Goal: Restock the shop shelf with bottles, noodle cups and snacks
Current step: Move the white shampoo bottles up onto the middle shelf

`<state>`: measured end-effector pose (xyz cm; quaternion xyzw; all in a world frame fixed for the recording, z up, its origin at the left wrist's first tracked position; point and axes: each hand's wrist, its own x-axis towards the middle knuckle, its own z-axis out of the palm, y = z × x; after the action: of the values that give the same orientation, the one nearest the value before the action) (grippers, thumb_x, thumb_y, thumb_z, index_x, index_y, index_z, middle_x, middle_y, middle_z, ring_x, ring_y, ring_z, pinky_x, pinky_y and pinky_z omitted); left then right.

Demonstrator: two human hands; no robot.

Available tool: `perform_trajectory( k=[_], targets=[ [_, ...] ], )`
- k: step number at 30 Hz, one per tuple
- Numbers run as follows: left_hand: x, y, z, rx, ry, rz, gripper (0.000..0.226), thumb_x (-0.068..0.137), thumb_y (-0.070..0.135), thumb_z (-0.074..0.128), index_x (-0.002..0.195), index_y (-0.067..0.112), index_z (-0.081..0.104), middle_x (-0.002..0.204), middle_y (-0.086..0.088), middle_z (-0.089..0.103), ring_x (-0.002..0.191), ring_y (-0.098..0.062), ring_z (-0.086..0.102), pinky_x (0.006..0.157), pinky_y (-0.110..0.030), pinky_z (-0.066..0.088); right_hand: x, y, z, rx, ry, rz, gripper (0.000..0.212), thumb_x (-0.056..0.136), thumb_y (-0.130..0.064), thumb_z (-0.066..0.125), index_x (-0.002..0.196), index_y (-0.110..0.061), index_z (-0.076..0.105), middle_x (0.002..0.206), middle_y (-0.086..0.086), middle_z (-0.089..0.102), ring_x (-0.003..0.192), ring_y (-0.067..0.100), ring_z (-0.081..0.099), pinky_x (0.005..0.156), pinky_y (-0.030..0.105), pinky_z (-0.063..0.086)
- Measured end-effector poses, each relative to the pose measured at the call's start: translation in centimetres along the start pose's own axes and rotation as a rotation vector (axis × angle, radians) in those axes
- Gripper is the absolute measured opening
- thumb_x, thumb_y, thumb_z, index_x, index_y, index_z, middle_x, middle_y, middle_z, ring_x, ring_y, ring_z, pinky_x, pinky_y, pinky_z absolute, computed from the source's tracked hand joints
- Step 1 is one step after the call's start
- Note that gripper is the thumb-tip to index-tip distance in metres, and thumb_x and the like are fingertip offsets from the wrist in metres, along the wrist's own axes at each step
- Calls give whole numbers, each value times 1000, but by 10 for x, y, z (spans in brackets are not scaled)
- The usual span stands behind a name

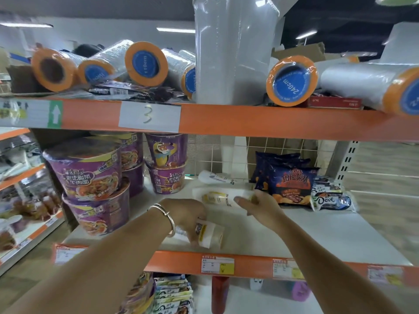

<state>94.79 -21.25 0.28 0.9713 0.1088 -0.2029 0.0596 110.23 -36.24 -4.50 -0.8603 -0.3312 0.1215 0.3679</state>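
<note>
Bottle (210, 234) lies sideways in left hand's (186, 214) curled grip; right hand (260, 205) touches second bottle (217, 198), grip unclear.

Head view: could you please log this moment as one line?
left hand grips near bottle | right hand touches lying bottle | middle shelf: noodle cups left, snack bags right

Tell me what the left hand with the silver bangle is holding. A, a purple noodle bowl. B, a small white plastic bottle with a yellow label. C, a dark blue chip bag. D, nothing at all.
B: the left hand has its fingers curled round a small white plastic bottle with a yellow label, near the front edge of the white shelf.
</note>
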Motion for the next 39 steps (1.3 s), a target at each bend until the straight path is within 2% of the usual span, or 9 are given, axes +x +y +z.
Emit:
perform_trajectory(
  k=[3, 9, 12, 15, 19, 25, 31, 35, 39],
  targets=[
    [2, 0, -1, 35, -24, -2, 50, 69, 28, 80, 111, 6, 63, 114, -10, 62, 98, -25, 56, 76, -29, 42, 4, -6, -12, 80, 128, -5, 36, 80, -51, 64, 79, -17, 53, 75, 0, 59, 66, 15, 57, 54, 22, 38],
    [-1, 0, 7, -2, 22, 3, 52, 72, 25, 78, 115, 9, 54, 107, -4, 53, 90, -19, 51, 72, -29, 44, -10, -24, -35, 427, 387, -59, 33, 79, -31, 74, 92, -4, 61, 88, 7, 66, 77, 17, 62, 62, 32, 48],
    [-9, -3, 8, -154, 157, 19, 45, 72, 23, 78, 109, 12, 55, 100, -3, 55, 77, -15, 53, 62, -28, 46, -17, -31, -41, 432, 426, -142, 34, 80, -28, 74, 90, 2, 63, 85, 13, 69, 79, 27, 66, 64, 41, 50],
    [-15, -5, 5, -307, 374, 52, 42, 69, 25, 80, 100, 15, 55, 97, -3, 60, 83, -19, 57, 72, -31, 49, -29, -36, -40, 428, 398, -108, 36, 82, -38, 68, 98, -5, 65, 91, 6, 71, 81, 20, 64, 65, 33, 47],
    [-34, 5, -1, -540, 608, 88, 38, 70, 30, 79, 94, 19, 52, 79, 9, 54, 74, -12, 51, 58, -20, 37, -53, -49, -39, 266, 429, -110, 38, 82, -38, 67, 103, -7, 65, 95, 6, 71, 87, 22, 65, 72, 30, 47],
    [-62, 34, 12, -808, 767, 107, 48, 72, 30, 79, 111, 9, 59, 104, -5, 68, 96, -21, 64, 85, -36, 51, -101, -58, -41, 219, 527, -112, 41, 83, -39, 66, 111, -10, 62, 100, 7, 70, 92, 24, 66, 81, 39, 52],
    [-102, 70, 17, -923, 817, 153, 35, 77, 27, 75, 107, 15, 61, 92, 3, 65, 83, -12, 61, 65, -16, 45, -145, -61, -60, 196, 520, -166, 39, 83, -38, 66, 106, -6, 63, 96, 8, 69, 86, 25, 64, 71, 35, 48],
    [-125, 88, 28, -975, 811, 134, 38, 77, 27, 75, 109, 10, 63, 97, 1, 70, 84, -12, 66, 67, -14, 51, -175, -51, -72, 191, 377, -168, 43, 83, -38, 66, 101, 0, 62, 91, 21, 67, 77, 26, 61, 68, 33, 44],
    [-139, 113, 50, -1013, 770, 82, 31, 79, 25, 73, 103, 6, 69, 92, 1, 70, 73, -7, 64, 57, -5, 48, -217, -28, -74, 186, 164, -125, 22, 82, -36, 69, 84, -16, 61, 79, -1, 62, 74, 15, 57, 69, 29, 44]
  ],
)
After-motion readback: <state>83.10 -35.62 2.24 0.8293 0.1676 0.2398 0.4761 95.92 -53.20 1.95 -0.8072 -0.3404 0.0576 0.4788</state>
